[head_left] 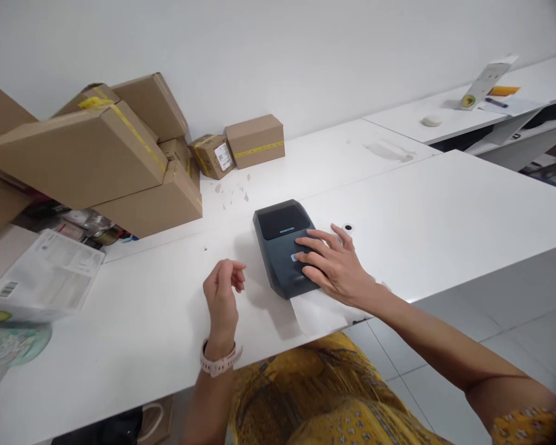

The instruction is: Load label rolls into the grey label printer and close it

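Note:
A dark grey-blue device that looks like a label printer (282, 266) sits on the white table, with a black glossy panel at its far end and a small pale button on top. My right hand (336, 262) lies across it with fingers spread, the tips touching the casing around the button. A sheet of white paper (317, 314) lies at the device's near edge, reaching toward the table's front. My left hand (223, 287), wearing a pink wristband (220, 361), hovers left of the device. Its fingers are loosely curled with gaps between them, and nothing shows in them.
Cardboard boxes (83, 154) are stacked at the left, with two smaller boxes (254, 142) against the wall. A printed white package (46, 275) lies at the left edge. Just beyond my right hand is a white roll (348, 228). A second table (467, 99) stands farther right.

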`<action>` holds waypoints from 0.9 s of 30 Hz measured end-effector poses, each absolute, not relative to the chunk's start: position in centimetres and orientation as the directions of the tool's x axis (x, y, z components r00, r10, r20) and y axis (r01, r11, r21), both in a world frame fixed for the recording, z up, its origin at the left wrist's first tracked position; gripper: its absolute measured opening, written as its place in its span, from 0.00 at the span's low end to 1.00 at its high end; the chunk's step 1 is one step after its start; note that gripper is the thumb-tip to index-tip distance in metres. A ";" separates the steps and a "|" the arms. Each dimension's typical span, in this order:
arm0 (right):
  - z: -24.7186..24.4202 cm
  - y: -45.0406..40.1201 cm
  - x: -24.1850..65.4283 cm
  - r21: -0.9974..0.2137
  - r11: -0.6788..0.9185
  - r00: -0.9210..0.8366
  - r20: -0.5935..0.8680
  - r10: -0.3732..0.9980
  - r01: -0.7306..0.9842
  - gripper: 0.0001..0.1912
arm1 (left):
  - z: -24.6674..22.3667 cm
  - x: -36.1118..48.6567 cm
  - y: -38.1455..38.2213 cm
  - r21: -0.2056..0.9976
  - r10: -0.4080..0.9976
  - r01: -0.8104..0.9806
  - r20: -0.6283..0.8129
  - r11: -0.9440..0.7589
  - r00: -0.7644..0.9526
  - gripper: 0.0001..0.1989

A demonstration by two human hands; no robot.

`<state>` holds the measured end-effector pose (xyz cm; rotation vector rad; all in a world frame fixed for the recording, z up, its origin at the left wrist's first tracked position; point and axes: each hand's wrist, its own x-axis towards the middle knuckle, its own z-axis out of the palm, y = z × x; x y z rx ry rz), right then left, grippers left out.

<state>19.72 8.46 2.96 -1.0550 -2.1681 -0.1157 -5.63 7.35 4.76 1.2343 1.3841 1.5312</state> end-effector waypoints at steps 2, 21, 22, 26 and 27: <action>3.0 8.8 19.3 -0.188 0.676 -0.436 0.637 0.636 0.712 0.11 | 4.5 -5.3 9.0 0.985 0.946 0.069 0.172 -0.159 -0.276 0.16; 2.9 7.6 22.6 -0.454 0.709 -0.417 0.588 0.693 0.539 0.22 | 0.0 -3.4 9.4 0.978 0.936 0.167 0.169 -0.122 -0.308 0.16; 2.6 7.6 22.5 -0.421 0.717 -0.430 0.592 0.681 0.556 0.21 | -0.2 -3.0 8.6 0.972 0.928 0.182 0.198 -0.146 -0.315 0.17; 2.0 7.6 21.9 -0.270 0.731 -0.483 0.602 0.636 0.627 0.21 | -1.0 -1.4 4.9 0.985 0.965 0.089 0.166 -0.151 -0.203 0.27; 2.1 7.6 21.7 -0.235 0.722 -0.489 0.597 0.636 0.651 0.21 | -1.1 -1.0 4.2 0.991 0.977 0.052 0.132 -0.125 -0.167 0.29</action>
